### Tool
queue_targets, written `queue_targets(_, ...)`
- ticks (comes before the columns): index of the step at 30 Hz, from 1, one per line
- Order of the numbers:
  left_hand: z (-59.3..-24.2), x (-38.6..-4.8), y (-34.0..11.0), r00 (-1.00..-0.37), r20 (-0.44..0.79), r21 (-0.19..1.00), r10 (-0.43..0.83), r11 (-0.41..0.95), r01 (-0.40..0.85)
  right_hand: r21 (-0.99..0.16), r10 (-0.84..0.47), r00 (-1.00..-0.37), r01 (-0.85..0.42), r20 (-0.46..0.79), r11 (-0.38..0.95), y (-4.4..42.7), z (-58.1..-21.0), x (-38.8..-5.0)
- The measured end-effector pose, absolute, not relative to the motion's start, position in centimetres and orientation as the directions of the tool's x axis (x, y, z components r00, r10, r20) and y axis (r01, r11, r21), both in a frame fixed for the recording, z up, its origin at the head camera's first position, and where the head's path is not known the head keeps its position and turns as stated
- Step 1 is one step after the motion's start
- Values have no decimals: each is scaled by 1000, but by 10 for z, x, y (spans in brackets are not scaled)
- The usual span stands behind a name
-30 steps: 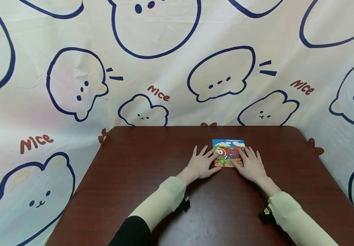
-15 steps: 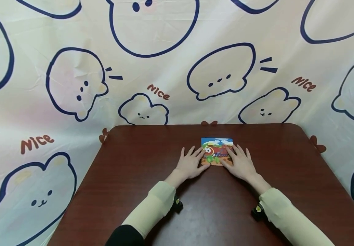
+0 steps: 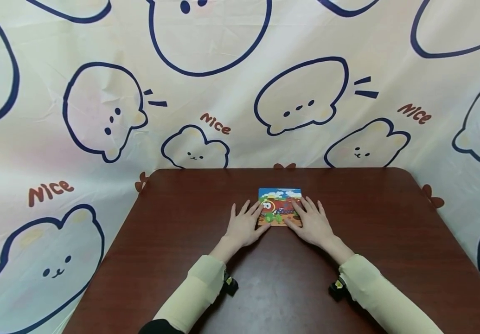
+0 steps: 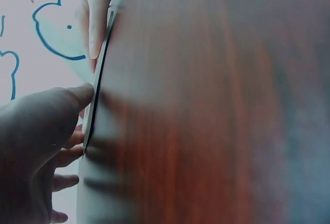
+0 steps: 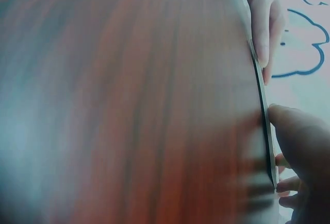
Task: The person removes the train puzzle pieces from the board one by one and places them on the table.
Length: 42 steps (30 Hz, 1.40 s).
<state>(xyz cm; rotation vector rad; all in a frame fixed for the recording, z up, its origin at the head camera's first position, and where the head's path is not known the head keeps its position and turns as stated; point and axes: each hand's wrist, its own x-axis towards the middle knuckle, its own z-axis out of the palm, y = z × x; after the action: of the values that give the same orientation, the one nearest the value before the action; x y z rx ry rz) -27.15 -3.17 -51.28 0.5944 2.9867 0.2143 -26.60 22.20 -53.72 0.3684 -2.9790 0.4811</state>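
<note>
A thin, square picture board (image 3: 280, 206) lies flat towards the far side of the table, printed with a red cartoon figure, blue sky and white clouds. My left hand (image 3: 241, 228) rests at its left edge, fingers spread and the thumb at the near corner. On the opposite side my right hand (image 3: 316, 226) lays its fingertips over the right part of the board, thumb near the front edge. Both wrist views show the board's narrow edge (image 4: 92, 112) from the side, with thumbs touching it. Fingers cover parts of the print.
The dark brown wooden table (image 3: 181, 208) has rounded far corners. Behind it and at both sides hangs a pale cloth (image 3: 240, 102) with blue cartoon outlines and the word "Nice". A small black device (image 3: 230, 284) sits under each wrist.
Both hands have slid left across the table, and the picture board has moved left with them. Their fingers keep much the same spread on it.
</note>
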Motion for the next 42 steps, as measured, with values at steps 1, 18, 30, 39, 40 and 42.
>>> queue_targets(1, -513, -271, -34, -925, -59, 156, 376, 918, 364, -293, -226, -964, -258, 138, 921, 219, -537, -266)
queue_targets(18, -520, -261, -69, -967, -7, 224, 257, 942, 249, -274, -305, -947, -321, 101, 906, 172, -538, -276)
queue_targets(30, -520, -256, -82, -981, 12, 274, 195, 943, 190, -271, -325, -941, -337, 90, 902, 154, -536, -281)
queue_targets(39, -521, -256, -88, -985, 21, 315, 170, 934, 168, -326, -358, -930, -364, 79, 873, 163, -526, -289)
queue_targets(40, -521, -257, -89, -985, 25, 317, 171, 933, 170, -343, -357, -930, -364, 85, 866, 165, -525, -291)
queue_targets(42, -519, -257, -91, -985, 25, 326, 172, 930, 171, -371, -354, -930, -365, 100, 854, 169, -521, -295)
